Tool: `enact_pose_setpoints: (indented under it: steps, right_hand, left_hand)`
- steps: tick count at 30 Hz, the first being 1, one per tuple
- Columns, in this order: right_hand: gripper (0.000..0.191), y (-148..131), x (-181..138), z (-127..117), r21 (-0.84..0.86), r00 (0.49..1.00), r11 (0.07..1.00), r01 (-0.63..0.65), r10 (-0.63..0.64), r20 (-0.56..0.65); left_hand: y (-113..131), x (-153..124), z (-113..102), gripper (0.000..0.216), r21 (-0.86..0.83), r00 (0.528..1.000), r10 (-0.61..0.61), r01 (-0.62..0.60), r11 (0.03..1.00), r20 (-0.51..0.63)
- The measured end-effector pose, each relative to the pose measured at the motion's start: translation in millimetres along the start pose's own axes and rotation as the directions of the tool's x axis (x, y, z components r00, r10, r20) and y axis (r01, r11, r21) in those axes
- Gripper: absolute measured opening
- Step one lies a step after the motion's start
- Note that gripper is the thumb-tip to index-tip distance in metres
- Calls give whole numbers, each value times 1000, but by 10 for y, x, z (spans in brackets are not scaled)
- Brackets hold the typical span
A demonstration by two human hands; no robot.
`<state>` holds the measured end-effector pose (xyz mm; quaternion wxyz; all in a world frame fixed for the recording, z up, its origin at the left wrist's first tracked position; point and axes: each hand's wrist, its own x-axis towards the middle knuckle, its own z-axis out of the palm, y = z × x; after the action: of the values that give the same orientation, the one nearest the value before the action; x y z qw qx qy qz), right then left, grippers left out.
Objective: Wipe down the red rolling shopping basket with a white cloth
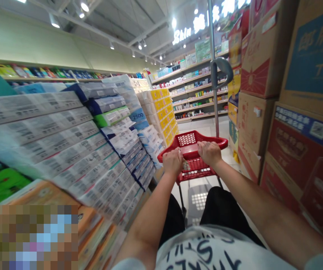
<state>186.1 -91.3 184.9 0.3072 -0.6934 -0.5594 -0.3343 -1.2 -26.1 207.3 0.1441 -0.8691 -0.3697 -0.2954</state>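
Note:
Both of my arms reach forward to a red shopping cart point(197, 173) with a basket of perforated plastic. My left hand point(173, 161) is closed round the left part of its handle. Round the handle's right part wrap the fingers of my right hand point(210, 152). Between the two hands a stretch of the red handle point(189, 150) shows bare. Something small and pale lies in the basket just right of my left hand, too small to name. The cart's thin dark legs stand on the pale floor below.
Stacked tissue packs point(63, 135) line the left side, with yellow-and-white packs point(164, 112) further on. Tall cardboard boxes point(255, 127) crowd the right. A metal pole point(215, 108) with a grey loop handle point(222, 73) rises beyond the cart. Shelves of small goods point(196, 92) stand at the back.

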Motion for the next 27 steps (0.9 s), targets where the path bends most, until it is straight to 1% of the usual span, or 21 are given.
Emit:
enact_pose_setpoints:
  steps: [2, 4, 8, 10, 12, 14, 16, 17, 20, 22, 24, 27]
  right_hand:
    - [39, 0, 0, -5, 4, 1000, 1000, -2, 2, 5]
    - [39, -1, 1, -9, 9, 1000, 1000, -3, 3, 9]
    - [39, 1, -1, 9, 9, 1000, 1000, 1, -1, 2]
    - [38, 5, -6, 25, 6, 1000, 1000, 11, -11, -4]
    - [38, 7, -9, 37, 3, 1000, 1000, 14, -14, -8]
    - [38, 9, -10, 39, 1, 1000, 1000, 16, -15, -12]
    - [39, 11, -9, 35, -1, 1000, 1000, 14, -14, -16]
    - [39, 12, -7, 31, -1, 1000, 1000, 14, -14, -17]
    - [39, 15, -1, 22, -1, 1000, 1000, 13, -13, -12]
    - [39, 17, 0, 18, 0, 1000, 1000, 15, -15, -10]
    - [38, 19, -4, 16, 0, 1000, 1000, 16, -16, -13]
    - [38, 29, -16, 15, 0, 1000, 1000, 17, -17, -26]
  left_hand:
    - [1, 66, -50, 39, 3, 996, -51, 51, 999, 68]
    - [-4, 60, -69, 39, 10, 995, -62, 61, 998, 81]
    - [-20, -104, -9, 39, 6, 998, 30, -29, 1000, -62]
    - [-27, -121, 6, 37, 8, 997, 20, -19, 1000, -77]
    - [-23, -57, -19, 37, 23, 999, -51, 52, 998, -16]
    - [-12, 28, -62, 44, 52, 990, -120, 116, 992, 70]
    - [-2, 57, -89, 47, 77, 986, -136, 128, 989, 101]
    - [-1, 38, -90, 46, 83, 989, -120, 113, 990, 83]
    - [-18, -93, -59, 38, 102, 999, -17, 21, 995, -33]
    - [-42, -138, -39, 37, 113, 998, 33, -26, 993, -60]
    - [-67, -84, -46, 38, 112, 1000, 6, -5, 994, -4]
    - [-106, 101, -97, 53, 112, 982, -101, 84, 990, 159]
